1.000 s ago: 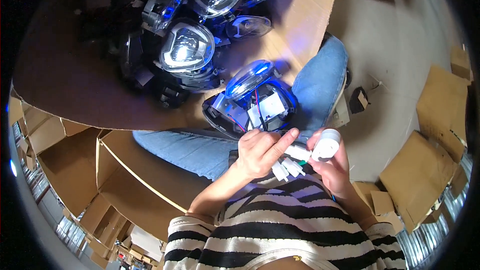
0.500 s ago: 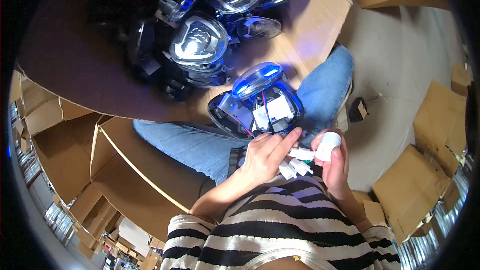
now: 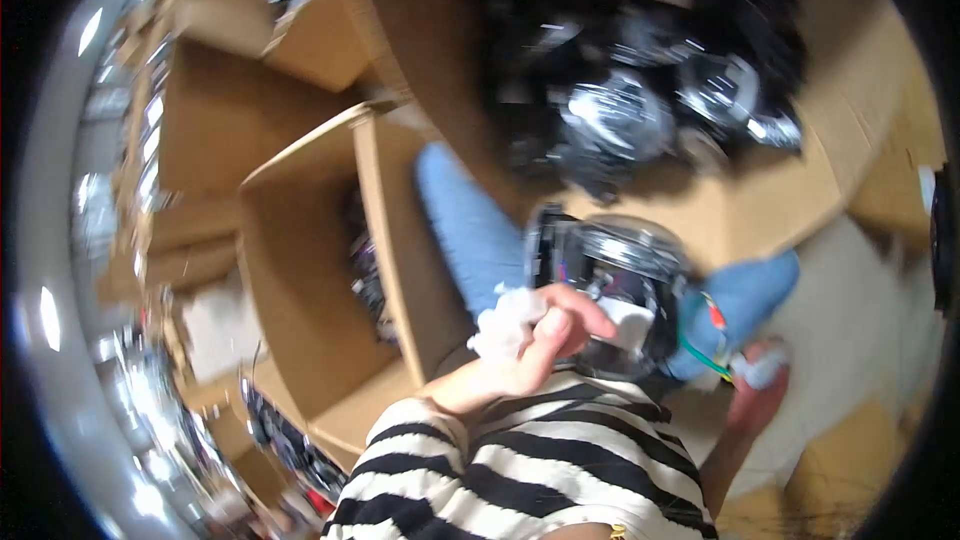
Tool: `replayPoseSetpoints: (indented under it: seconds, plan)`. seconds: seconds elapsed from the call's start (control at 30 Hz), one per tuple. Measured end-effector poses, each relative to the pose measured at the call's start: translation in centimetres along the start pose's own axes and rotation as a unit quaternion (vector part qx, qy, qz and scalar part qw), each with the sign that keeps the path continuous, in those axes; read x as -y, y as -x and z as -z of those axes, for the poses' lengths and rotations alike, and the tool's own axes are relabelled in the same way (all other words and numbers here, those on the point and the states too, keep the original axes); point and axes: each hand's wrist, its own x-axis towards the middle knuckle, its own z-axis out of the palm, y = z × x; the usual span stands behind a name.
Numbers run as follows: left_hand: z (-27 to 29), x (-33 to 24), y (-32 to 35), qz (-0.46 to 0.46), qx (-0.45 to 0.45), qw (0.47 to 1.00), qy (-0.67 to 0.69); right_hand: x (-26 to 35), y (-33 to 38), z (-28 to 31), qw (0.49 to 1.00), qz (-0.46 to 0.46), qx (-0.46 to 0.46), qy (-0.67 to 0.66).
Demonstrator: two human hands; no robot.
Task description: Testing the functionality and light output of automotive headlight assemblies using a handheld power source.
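Note:
My left hand point(image 3: 548, 348) is closed around a bunch of small white plastic connectors point(image 3: 503, 324), which stick out on its left side. Its fingers point over the opened headlight point(image 3: 635, 258) between my legs. That headlight has a clear lens, a dark housing and a white part point(image 3: 627, 325) inside. Out to the right, low beside my knee, my right hand point(image 3: 765, 380) grips a whitish rounded piece point(image 3: 758, 368), blurred by motion. A green wire point(image 3: 703, 353) with a red connector point(image 3: 715, 314) runs from it across my jeans.
A large carton point(image 3: 840, 140) ahead holds several headlights point(image 3: 620, 115). On the left stands an open cardboard box point(image 3: 300, 270) with dark parts inside. More boxes and shiny wrapped things line the far left; cardboard point(image 3: 850, 450) lies at the lower right.
The view has swung left. My hands have moved apart: the left takes the white connectors leftward, the right carries the whitish piece outward to the right. The blue glow on the headlights is gone.

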Motion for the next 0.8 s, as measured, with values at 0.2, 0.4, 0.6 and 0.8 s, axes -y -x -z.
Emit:
replayPoseSetpoints:
  seconds: [0.2,0.4,0.6,0.8]
  plan:
    - [3.3,-10.6,4.5,-0.224,-0.245,0.934,-0.134,4.6,-2.4,-1.1,0.973,-0.161,0.075,-0.144]
    - [8.8,-19.2,9.5,-0.391,-0.404,0.809,-0.172,3.9,-4.1,-2.7,0.963,-0.101,0.203,-0.149]
    - [16.0,-15.5,11.6,-0.262,-0.527,0.755,-0.289,5.3,-3.1,-5.3,0.963,-0.087,0.243,-0.081]
    - [25.4,-4.7,16.2,-0.109,-0.612,0.675,-0.396,4.2,-4.8,-5.6,0.933,-0.055,0.354,-0.044]
